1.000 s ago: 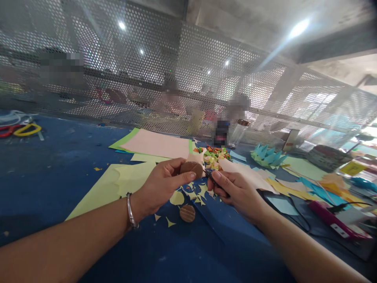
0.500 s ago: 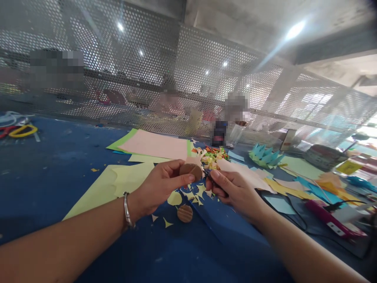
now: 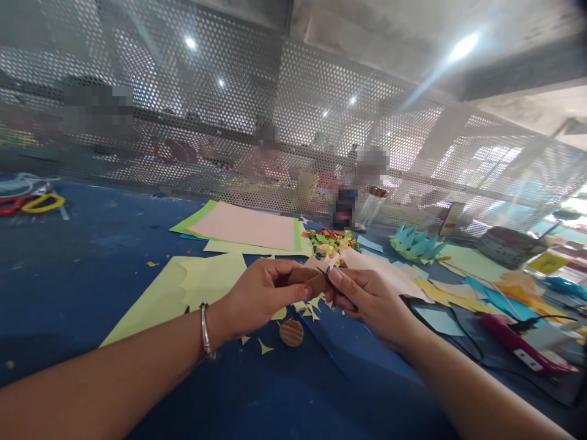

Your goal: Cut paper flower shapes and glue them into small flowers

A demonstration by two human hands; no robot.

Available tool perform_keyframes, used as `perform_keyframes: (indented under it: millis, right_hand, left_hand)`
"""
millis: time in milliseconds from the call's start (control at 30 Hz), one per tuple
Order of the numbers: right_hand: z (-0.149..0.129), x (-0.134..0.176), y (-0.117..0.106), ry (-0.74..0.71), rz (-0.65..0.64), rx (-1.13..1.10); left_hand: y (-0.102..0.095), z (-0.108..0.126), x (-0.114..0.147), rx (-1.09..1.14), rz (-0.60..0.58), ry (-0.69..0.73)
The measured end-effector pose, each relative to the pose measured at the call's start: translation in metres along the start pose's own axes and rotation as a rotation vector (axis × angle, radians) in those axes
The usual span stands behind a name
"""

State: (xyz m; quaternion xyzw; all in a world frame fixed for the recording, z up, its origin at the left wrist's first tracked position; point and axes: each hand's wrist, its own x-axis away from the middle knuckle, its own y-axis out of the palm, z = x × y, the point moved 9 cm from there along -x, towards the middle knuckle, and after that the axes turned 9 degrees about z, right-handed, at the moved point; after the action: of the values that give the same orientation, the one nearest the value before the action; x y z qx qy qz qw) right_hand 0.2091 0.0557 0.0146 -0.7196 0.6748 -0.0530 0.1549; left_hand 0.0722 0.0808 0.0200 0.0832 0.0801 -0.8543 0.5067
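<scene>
My left hand (image 3: 262, 292) is closed on a brown cardboard disc (image 3: 306, 279), thumb across its near face. Pale pink paper (image 3: 316, 263) shows just behind the disc's upper edge. Small dark scissors (image 3: 323, 271), mostly hidden by the fingers, are gripped in my right hand (image 3: 367, 298); their pointed tip lies at the disc's right side. Below the hands, a second corrugated cardboard disc (image 3: 291, 333) rests on the blue table (image 3: 220, 385), near a yellow paper scrap (image 3: 265, 348) and a thin blue stick (image 3: 326, 349).
Pink and green sheets (image 3: 257, 225) and yellow paper (image 3: 213, 278) lie to the left. Colourful scraps (image 3: 332, 239) are heaped behind the hands. At right are a folded paper piece (image 3: 415, 244) and a magenta power strip (image 3: 527, 348) with cables. Scissors (image 3: 43, 203) lie far left.
The disc has tilted flatter in my left hand, and the dark scissor tip now shows against its right side. The view has shifted slightly.
</scene>
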Motion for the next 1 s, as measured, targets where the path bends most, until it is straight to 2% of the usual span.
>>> perform_keyframes:
  millis: [1000]
  right_hand:
    - [0.0004, -0.0004, -0.0053, -0.08, 0.014, 0.136]
  left_hand:
    - [0.001, 0.0009, 0.0012, -0.016, 0.027, -0.044]
